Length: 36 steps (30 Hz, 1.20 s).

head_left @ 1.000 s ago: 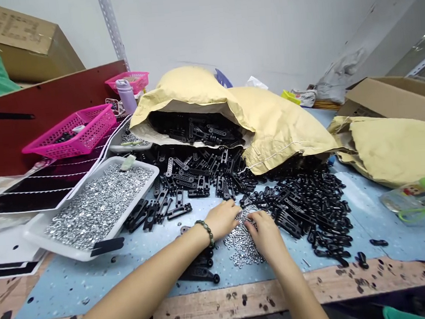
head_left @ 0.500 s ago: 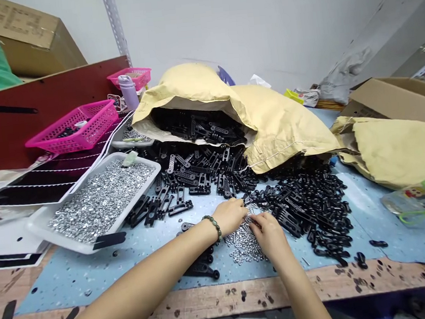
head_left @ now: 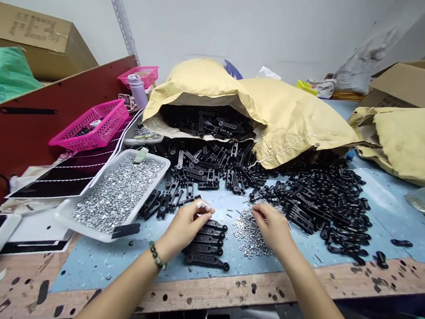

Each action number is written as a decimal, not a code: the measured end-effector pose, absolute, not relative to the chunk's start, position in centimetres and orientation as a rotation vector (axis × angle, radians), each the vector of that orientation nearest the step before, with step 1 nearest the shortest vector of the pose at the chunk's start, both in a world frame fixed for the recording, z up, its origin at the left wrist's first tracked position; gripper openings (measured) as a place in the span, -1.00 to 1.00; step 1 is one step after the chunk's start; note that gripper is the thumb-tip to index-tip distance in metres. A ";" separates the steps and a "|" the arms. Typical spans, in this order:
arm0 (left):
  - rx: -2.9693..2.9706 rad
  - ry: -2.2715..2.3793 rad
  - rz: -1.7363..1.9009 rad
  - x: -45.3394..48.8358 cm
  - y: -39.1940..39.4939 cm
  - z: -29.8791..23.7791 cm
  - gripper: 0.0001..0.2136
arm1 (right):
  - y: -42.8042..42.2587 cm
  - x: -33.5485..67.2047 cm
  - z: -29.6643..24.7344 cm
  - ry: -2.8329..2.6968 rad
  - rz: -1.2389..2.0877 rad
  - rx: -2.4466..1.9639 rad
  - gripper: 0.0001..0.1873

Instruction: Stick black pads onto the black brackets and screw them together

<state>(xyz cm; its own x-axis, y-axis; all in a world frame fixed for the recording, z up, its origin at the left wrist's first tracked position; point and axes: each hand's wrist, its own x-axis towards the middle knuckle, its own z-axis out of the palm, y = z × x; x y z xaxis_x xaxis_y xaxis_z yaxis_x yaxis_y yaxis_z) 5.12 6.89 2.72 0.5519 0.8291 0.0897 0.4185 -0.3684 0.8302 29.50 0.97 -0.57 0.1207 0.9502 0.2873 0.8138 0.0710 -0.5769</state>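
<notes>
My left hand [head_left: 184, 226], with a beaded bracelet on its wrist, hangs just above a row of black slotted brackets [head_left: 205, 247], its fingertips pressed together. My right hand [head_left: 274, 226] pinches at the edge of a small pile of silver screws and nuts [head_left: 250, 233]. Whether either hand holds a tiny part is hidden by the fingers. A large heap of black links [head_left: 324, 209] lies to the right of the pile. Further black links spill from a tan paper sack [head_left: 290, 115].
A white tray of silver washers [head_left: 117, 195] stands left of my hands, on a pale blue mat [head_left: 95, 269]. Behind it are a pink basket [head_left: 90, 125] and a purple bottle [head_left: 138, 90]. Another tan sack [head_left: 408, 142] and a cardboard box [head_left: 410, 85] lie at right.
My left hand has moved left, off the screw pile, to above the black brackets. The row of brackets now shows fully. My right hand stays at the pile, and the view has shifted slightly.
</notes>
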 end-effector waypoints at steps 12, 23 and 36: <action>2.468 0.982 0.614 4.8 3.8 0.3 -0.82 | 1.6 21.9 -1.1 -1.864 0.439 -1.444 -0.82; 2.356 1.014 0.603 4.6 6.1 2.6 -0.83 | 0.9 22.0 -0.6 -2.042 0.319 -1.399 -0.82; 2.244 1.246 0.548 0.5 4.2 1.9 -0.88 | -0.5 24.1 0.8 -2.046 0.263 -1.661 -0.88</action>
